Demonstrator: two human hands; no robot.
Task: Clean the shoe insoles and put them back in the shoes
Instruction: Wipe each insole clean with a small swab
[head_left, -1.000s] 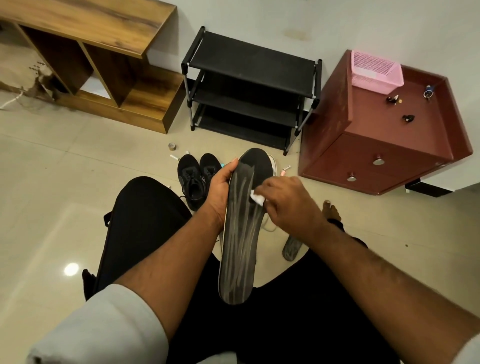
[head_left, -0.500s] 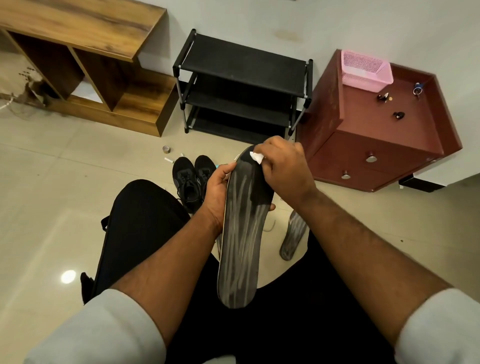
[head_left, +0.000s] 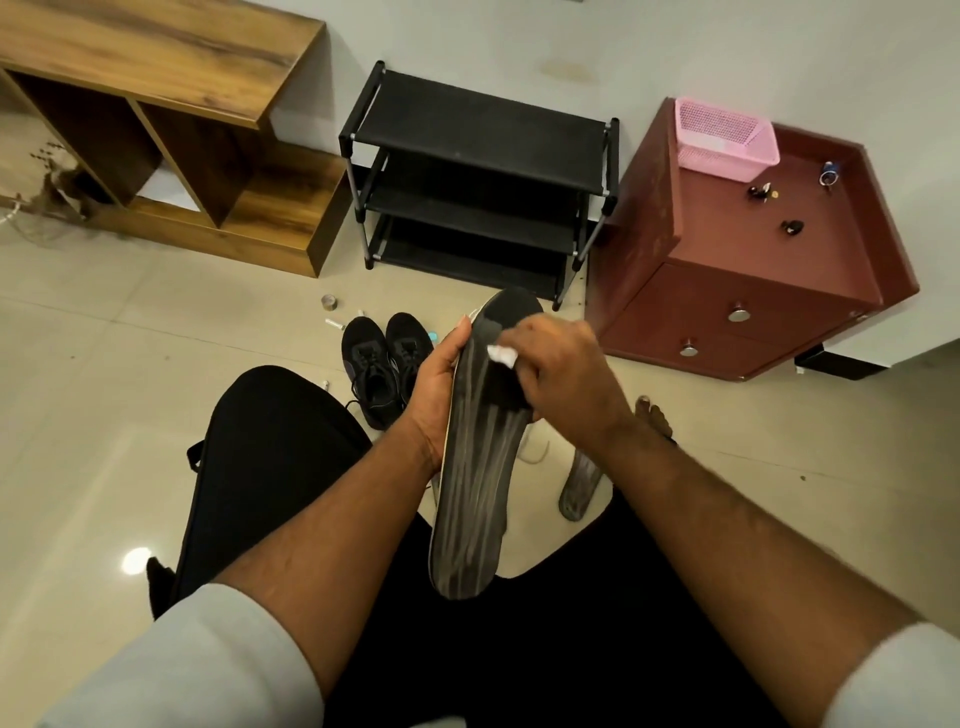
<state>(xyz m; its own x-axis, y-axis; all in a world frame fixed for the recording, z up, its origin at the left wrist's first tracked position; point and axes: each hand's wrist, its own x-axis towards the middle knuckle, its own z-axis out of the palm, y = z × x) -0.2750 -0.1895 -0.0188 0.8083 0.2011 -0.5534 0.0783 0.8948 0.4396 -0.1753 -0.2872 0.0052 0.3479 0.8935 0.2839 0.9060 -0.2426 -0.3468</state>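
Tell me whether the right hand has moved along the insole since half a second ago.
Yes. The right hand with its white wipe has slid back from the insole toe toward the heel, away from the black shoe rack.

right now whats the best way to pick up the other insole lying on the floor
Take the second insole by its narrow near end, coming from above and from the person's right. It lies flat on the floor tiles beside the right leg, its far end hidden behind the right forearm, so fingers would have to pinch or slide under a thin edge.
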